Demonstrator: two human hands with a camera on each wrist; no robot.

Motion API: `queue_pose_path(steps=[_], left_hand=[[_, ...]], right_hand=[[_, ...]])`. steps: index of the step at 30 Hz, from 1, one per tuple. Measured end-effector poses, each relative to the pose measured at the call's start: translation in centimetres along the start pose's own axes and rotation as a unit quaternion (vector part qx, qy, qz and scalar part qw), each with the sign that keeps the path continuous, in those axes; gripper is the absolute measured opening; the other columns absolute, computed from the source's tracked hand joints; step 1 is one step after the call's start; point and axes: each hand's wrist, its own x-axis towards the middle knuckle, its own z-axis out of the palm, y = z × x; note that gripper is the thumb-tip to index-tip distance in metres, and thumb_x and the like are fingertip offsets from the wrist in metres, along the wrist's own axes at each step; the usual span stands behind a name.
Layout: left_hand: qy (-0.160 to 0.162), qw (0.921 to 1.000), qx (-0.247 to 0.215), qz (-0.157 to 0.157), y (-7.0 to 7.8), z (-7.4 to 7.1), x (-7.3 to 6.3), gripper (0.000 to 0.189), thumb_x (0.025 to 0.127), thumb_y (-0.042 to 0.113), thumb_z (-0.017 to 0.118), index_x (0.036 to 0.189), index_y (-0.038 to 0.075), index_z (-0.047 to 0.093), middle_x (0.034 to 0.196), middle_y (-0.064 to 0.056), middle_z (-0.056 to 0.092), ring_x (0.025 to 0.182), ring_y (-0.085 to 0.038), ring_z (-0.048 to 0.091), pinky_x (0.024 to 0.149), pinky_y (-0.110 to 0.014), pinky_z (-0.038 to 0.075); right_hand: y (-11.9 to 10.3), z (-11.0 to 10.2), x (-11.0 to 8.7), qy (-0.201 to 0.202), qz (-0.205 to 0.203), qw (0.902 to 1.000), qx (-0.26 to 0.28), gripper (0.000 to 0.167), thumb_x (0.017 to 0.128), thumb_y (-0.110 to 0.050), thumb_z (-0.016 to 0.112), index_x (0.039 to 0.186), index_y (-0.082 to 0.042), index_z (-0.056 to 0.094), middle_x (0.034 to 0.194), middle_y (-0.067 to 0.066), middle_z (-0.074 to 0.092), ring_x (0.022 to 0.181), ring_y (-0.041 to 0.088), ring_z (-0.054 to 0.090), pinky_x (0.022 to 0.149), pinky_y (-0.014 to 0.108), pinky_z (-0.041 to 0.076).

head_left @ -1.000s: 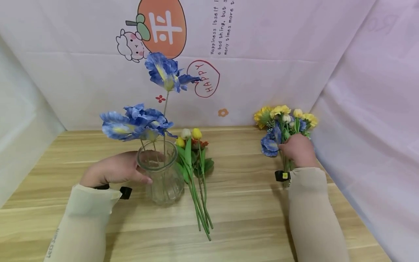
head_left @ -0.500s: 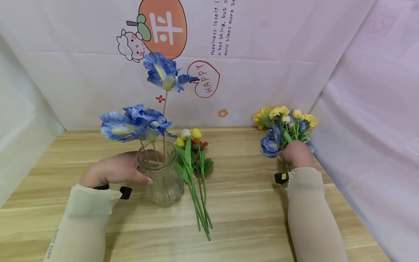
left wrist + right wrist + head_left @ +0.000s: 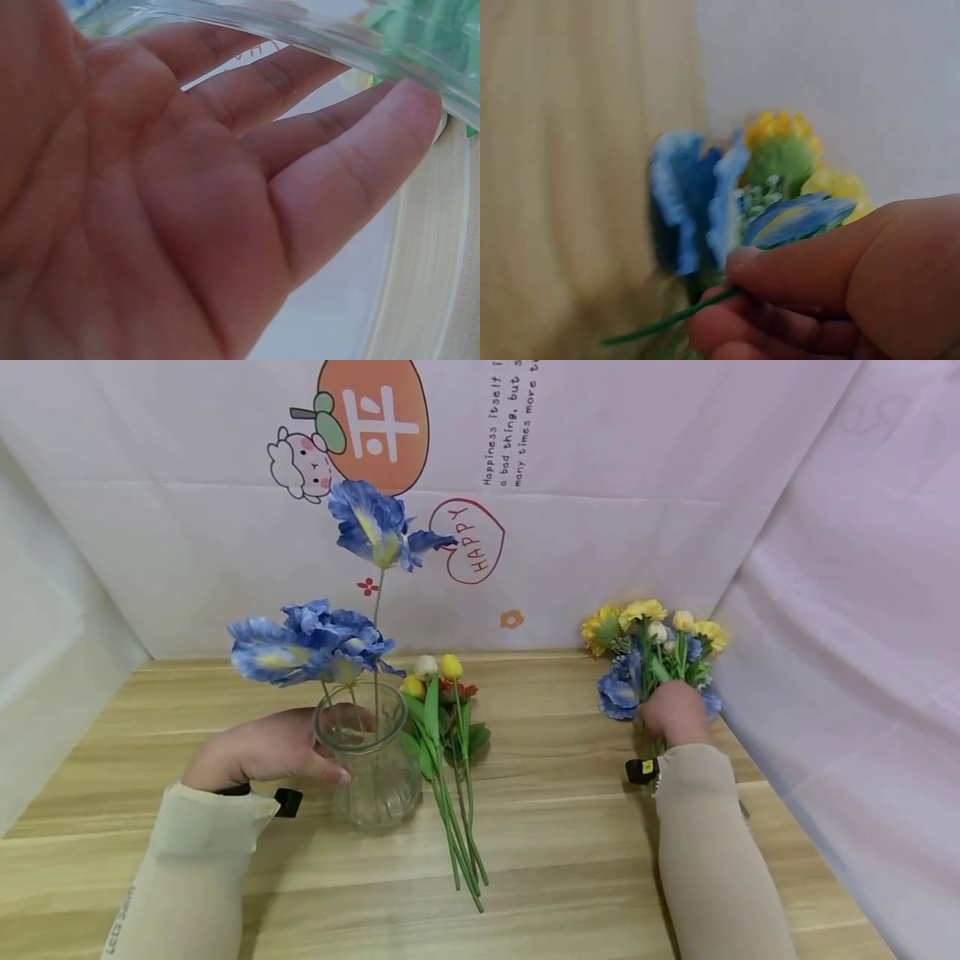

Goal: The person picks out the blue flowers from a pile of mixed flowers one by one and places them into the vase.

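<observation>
My left hand holds the clear glass vase at its neck, fingers behind and thumb in front. Close up in the left wrist view, the thumb touches the glass. Several blue artificial irises lean in the vase, one taller than the others. At the far right, my right hand is over a bunch of yellow, white and blue artificial flowers. In the right wrist view, thumb and forefinger pinch a thin green flower stem; which bloom it belongs to I cannot tell. The hand hides most of the bunch's stems.
Right beside the vase lie yellow and white tulips with a red flower, stems toward me. The wooden table ends at a printed white cloth behind and a pale cloth at right.
My right hand has shifted slightly down and left at the bunch, and a stem end now shows to the right of its sleeve. Left hand and vase stay put.
</observation>
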Motion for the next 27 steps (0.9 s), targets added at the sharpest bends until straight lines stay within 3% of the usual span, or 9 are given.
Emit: queue_pose_path(steps=[6,11,18,23,27], left_hand=[[-0.003,1.0,-0.004,0.0,0.4,-0.2,0.0,0.074,0.084,0.04,0.08,0.147,0.018,0.046,0.139,-0.013,0.053,0.099,-0.015,0.065,0.09,-0.042,0.051],[-0.004,1.0,-0.007,0.001,0.9,-0.2,-0.1,0.075,0.086,0.038,0.078,0.148,0.014,0.044,0.14,-0.014,0.053,0.102,-0.019,0.065,0.091,-0.042,0.051],[-0.004,0.9999,0.009,-0.011,1.4,-0.1,-0.3,0.082,0.087,0.041,0.077,0.152,0.01,0.038,0.142,-0.015,0.053,0.106,-0.022,0.064,0.093,-0.048,0.05],[0.0,0.9987,0.039,-0.031,2.0,-0.1,-0.6,0.091,0.087,0.047,0.074,0.157,0.011,0.029,0.135,-0.013,0.058,0.104,-0.022,0.062,0.092,-0.048,0.05],[-0.001,0.997,0.056,-0.053,2.9,-0.2,-1.0,0.072,0.089,0.047,0.072,0.147,0.011,0.048,0.121,-0.005,0.065,0.099,-0.018,0.061,0.086,-0.043,0.051]], right_hand=[[-0.8,-0.4,-0.6,0.1,-0.021,0.9944,0.028,0.047,0.101,-0.024,0.055,0.057,-0.008,0.057,0.054,0.005,0.052,0.057,0.028,0.053,0.057,0.042,0.045],[-1.6,-0.9,-1.3,0.16,-0.027,0.9849,0.061,0.045,0.102,-0.026,0.054,0.061,-0.008,0.061,0.055,0.004,0.056,0.056,0.028,0.051,0.05,0.038,0.04],[-3.5,-1.8,-2.7,0.191,-0.034,0.9729,0.125,0.037,0.104,-0.031,0.052,0.092,-0.002,0.073,0.076,0.008,0.07,0.074,0.03,0.062,0.059,0.039,0.047],[-5.1,-2.5,-3.9,0.223,-0.068,0.9615,0.145,0.034,0.103,-0.031,0.055,0.096,-0.003,0.073,0.079,0.008,0.072,0.077,0.029,0.065,0.063,0.039,0.048],[-6.4,-3.1,-5.2,0.242,-0.091,0.9535,0.155,0.032,0.103,-0.03,0.056,0.094,-0.004,0.073,0.079,0.008,0.071,0.076,0.027,0.066,0.063,0.038,0.047]])
